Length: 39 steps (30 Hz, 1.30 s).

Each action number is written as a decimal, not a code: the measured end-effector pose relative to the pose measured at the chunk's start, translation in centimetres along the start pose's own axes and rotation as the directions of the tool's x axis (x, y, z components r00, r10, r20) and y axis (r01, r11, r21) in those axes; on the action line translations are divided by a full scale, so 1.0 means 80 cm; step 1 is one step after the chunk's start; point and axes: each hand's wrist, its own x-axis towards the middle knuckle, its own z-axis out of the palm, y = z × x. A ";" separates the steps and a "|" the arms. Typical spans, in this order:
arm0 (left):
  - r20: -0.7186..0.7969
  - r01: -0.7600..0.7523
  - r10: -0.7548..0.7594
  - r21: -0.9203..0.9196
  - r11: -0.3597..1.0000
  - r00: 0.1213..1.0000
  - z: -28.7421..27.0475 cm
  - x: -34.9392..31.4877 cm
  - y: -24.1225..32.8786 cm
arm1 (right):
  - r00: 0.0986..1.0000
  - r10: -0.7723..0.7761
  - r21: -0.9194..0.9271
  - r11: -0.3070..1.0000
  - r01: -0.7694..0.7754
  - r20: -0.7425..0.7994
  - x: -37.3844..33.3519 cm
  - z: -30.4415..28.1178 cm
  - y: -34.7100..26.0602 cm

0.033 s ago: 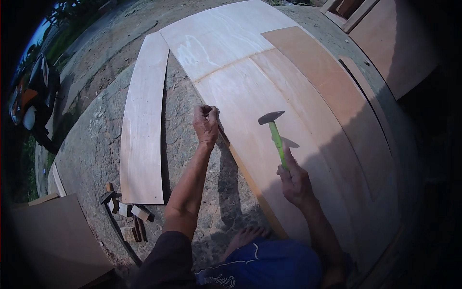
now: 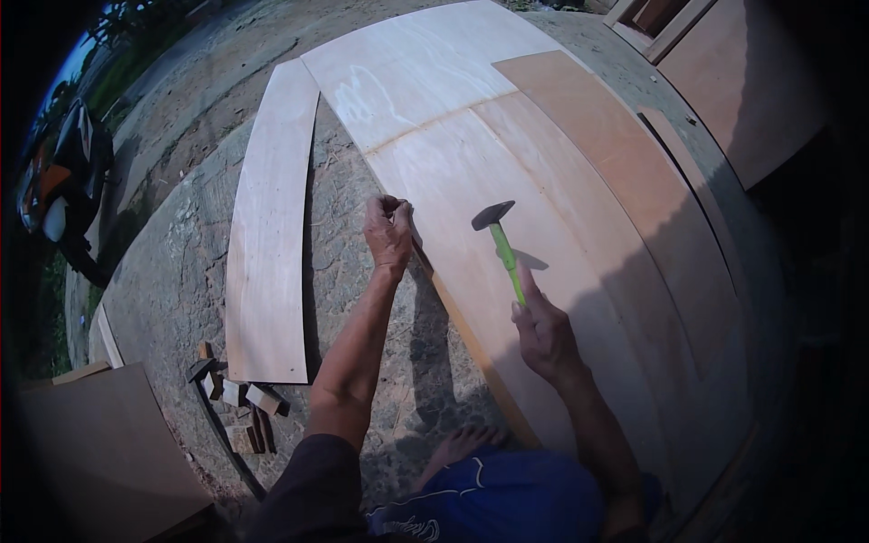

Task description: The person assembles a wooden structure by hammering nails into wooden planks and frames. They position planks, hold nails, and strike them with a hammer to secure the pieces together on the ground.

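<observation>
A hammer with a green handle (image 2: 507, 258) and a dark head is gripped in my right hand (image 2: 548, 339). Its head hangs over a large pale plywood panel (image 2: 507, 190), apart from my left hand (image 2: 389, 233). The fingers of that left hand are pinched together at the panel's left edge; whatever sits between them is too small to make out. Below the hand, a wooden strip (image 2: 480, 357) runs along the same edge of the panel. A browner plywood sheet (image 2: 588, 127) lies on the panel's right part.
Left of the panel lies a long narrow plywood board (image 2: 272, 226) on rough stony ground (image 2: 181, 262). Several wood offcuts (image 2: 243, 439) and a dark long-handled tool (image 2: 222, 425) are near its lower end. A motorbike (image 2: 63, 185) stands at far left. My bare foot (image 2: 462, 445) is beside the panel.
The hammer and my right hand have shifted left and slightly up, bringing the head nearer my left hand. My left hand stays at the panel edge.
</observation>
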 end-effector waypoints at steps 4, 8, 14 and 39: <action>0.018 -0.072 0.072 0.046 0.996 0.997 0.001 -0.001 0.003 | 0.995 -0.097 -0.146 0.984 0.101 0.036 0.069 0.062 -0.002; -0.003 -0.096 0.096 0.012 0.995 0.995 -0.004 -0.004 -0.003 | 0.986 -0.027 -0.132 0.990 0.049 0.166 0.115 0.087 -0.015; -0.011 -0.060 0.060 0.023 0.998 0.998 -0.006 -0.005 -0.001 | 0.977 -0.030 -0.280 0.956 0.090 0.212 0.127 0.103 -0.015; 0.017 0.363 -0.363 -0.035 0.931 0.932 0.025 -0.084 0.033 | 0.959 -0.269 -0.116 0.959 0.259 -0.085 0.102 0.094 -0.025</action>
